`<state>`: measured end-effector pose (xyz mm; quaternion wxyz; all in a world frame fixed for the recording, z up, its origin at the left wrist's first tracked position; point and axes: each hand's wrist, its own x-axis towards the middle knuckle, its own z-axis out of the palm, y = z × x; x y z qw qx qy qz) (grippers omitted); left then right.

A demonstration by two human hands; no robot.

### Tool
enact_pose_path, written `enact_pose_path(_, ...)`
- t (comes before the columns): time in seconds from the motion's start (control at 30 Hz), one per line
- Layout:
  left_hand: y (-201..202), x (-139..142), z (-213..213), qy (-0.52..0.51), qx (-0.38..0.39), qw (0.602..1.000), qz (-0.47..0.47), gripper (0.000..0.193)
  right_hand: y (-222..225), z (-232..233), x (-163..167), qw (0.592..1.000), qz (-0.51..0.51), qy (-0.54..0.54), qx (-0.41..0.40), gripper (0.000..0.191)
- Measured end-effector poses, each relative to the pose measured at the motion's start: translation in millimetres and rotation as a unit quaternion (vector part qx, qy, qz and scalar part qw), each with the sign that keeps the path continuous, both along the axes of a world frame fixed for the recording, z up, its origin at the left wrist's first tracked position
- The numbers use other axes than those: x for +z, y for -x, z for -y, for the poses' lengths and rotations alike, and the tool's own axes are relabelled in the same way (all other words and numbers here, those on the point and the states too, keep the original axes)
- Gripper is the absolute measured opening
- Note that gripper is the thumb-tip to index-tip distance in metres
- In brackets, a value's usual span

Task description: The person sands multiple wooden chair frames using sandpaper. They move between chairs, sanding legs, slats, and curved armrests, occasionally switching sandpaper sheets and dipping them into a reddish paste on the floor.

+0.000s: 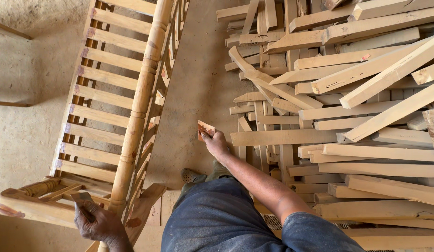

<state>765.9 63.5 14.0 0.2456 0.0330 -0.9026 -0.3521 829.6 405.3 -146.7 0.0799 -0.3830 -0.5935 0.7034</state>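
Observation:
My right hand (216, 143) is stretched out over the floor and pinches a small reddish-brown piece of sandpaper (205, 129) by its edge. My left hand (99, 224) is at the bottom left, next to the turned wooden post (138, 107) of an unfinished slatted wooden frame (101, 98). It presses a brownish folded piece of sandpaper (82, 200) against the frame's curved end rail (30, 210). My blue trouser leg (217, 219) and a sandalled foot (191, 176) show below the right hand.
A large pile of sawn pale wooden pieces and planks (357, 102) covers the right side of the floor. The dusty concrete floor (193, 84) runs between the pile and the frame. A thin wooden strip (11, 30) lies at the far left.

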Motion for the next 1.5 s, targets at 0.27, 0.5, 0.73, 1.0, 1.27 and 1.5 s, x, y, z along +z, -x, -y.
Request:
enact_pose_path(0.27,-5,1,-3,0.012,0.005,1.0,0.017,0.025,-2,-1,1,0.998,0.027,0.056,-0.009,0.02)
enact_pose_path(0.5,-7,14,-21,0.013,0.014,0.999,0.032,0.025,-2,-9,7,0.995,0.08,0.056,0.02,0.023)
enact_pose_path(0.73,-10,7,-20,0.019,0.027,0.999,0.023,0.024,-2,-2,8,0.995,0.074,0.055,0.029,0.019)
enact_pose_path(1.0,-15,0,-27,0.023,0.009,0.999,-0.048,0.025,-8,11,13,0.991,0.099,0.026,0.09,0.018)
enact_pose_path(1.27,-4,-36,-38,0.034,0.02,0.999,0.027,0.015,-2,2,18,0.951,0.212,-0.042,0.22,0.038)
enact_pose_path(1.5,6,-21,-72,-0.103,0.007,0.99,-0.101,0.026,9,-9,6,0.958,0.043,-0.068,0.277,0.039)
